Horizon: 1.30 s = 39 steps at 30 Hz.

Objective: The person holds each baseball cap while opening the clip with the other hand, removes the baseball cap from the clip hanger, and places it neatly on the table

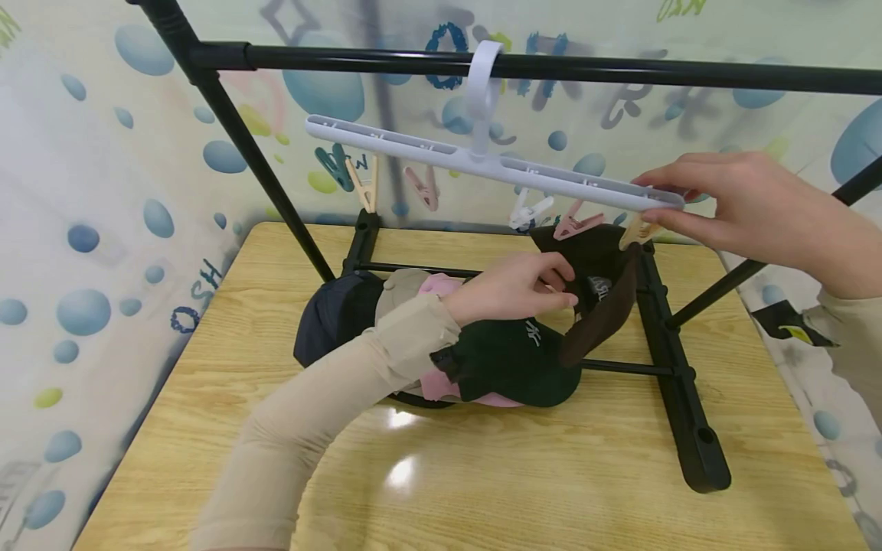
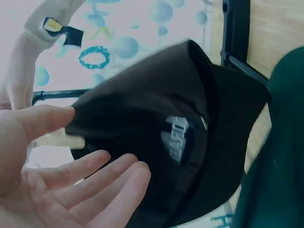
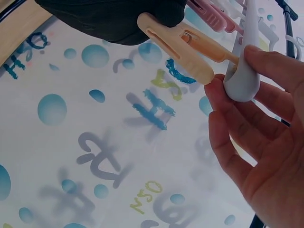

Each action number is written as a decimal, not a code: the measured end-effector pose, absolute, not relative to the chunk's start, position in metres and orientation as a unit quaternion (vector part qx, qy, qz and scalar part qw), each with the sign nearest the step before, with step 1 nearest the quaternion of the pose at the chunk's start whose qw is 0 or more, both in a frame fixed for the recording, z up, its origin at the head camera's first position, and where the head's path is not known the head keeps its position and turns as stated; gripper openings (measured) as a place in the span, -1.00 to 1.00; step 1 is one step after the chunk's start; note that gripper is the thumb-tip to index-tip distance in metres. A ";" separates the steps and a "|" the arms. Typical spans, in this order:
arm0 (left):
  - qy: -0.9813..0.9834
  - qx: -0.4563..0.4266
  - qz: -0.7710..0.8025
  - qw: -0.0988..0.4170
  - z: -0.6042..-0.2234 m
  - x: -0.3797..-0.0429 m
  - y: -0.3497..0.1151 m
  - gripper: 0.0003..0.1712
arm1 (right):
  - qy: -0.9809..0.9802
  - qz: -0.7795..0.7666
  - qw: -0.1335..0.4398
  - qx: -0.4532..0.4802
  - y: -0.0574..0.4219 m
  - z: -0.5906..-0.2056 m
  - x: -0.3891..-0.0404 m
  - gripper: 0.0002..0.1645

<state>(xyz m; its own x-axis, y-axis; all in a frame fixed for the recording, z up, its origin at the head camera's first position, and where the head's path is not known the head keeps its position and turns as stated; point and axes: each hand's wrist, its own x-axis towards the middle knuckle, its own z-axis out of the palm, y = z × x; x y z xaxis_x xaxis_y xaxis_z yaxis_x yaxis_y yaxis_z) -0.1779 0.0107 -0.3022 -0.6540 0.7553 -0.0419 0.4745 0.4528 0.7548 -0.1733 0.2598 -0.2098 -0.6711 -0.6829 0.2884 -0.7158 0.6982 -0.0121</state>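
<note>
A white clip hanger (image 1: 441, 155) hangs by its hook on a black rail and tilts down toward the right. My right hand (image 1: 772, 210) pinches the hanger's right end between thumb and fingers. Just below that end, a beige clothespin (image 3: 183, 47) bites the edge of a dark brown cap (image 1: 606, 268), which hangs with its inside and a pale label (image 2: 175, 140) showing. A pink clothespin (image 1: 577, 222) overlaps the cap's other upper edge. My left hand (image 1: 513, 287) is beside the cap, fingers loosely spread and nothing held in them.
Under the hanger, a dark green cap (image 1: 517, 360) lies over pink and beige caps, with a navy cap (image 1: 338, 314) at the left. More clothespins (image 1: 422, 188) dangle from the hanger. The rack's black foot (image 1: 678, 398) stands on the wooden table (image 1: 207, 421).
</note>
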 end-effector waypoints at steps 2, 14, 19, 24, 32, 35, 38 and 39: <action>0.829 0.375 0.367 0.195 -0.302 -0.178 0.021 -0.56 | -0.911 0.063 0.133 0.385 0.259 -0.209 -0.173 -0.47; 0.836 0.379 0.363 0.159 -0.308 -0.183 0.058 -0.56 | -0.916 0.062 0.125 0.375 0.255 -0.209 -0.174 -0.46; 0.839 0.375 0.365 0.152 -0.308 -0.184 0.066 -0.68 | -0.914 0.071 0.125 0.379 0.256 -0.210 -0.175 -0.47; 0.840 0.386 0.348 0.158 -0.305 -0.182 0.072 -0.82 | -0.912 0.081 0.125 0.381 0.257 -0.211 -0.176 -0.48; 0.836 0.399 0.340 0.162 -0.303 -0.182 0.069 -0.82 | -0.919 0.103 0.090 0.370 0.264 -0.211 -0.181 -0.46; 0.836 0.401 0.339 0.161 -0.303 -0.182 0.068 -0.80 | -0.931 0.113 0.050 0.344 0.269 -0.210 -0.184 -0.47; 0.837 0.401 0.337 0.160 -0.303 -0.182 0.068 -0.79 | -0.943 0.112 0.014 0.312 0.273 -0.211 -0.187 -0.47; 0.837 0.400 0.337 0.160 -0.303 -0.182 0.068 -0.78 | -0.947 0.110 0.002 0.301 0.274 -0.212 -0.188 -0.46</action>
<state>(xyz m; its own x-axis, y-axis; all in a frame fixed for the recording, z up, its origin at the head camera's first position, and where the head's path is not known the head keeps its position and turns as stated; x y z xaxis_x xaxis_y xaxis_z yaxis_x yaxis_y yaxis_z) -0.1822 0.0683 -0.3027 -0.6282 0.7780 0.0019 0.5617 0.4518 0.6931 -0.1878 0.2740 -0.2116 -0.8189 -0.5696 0.0699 -0.5705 0.7950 -0.2063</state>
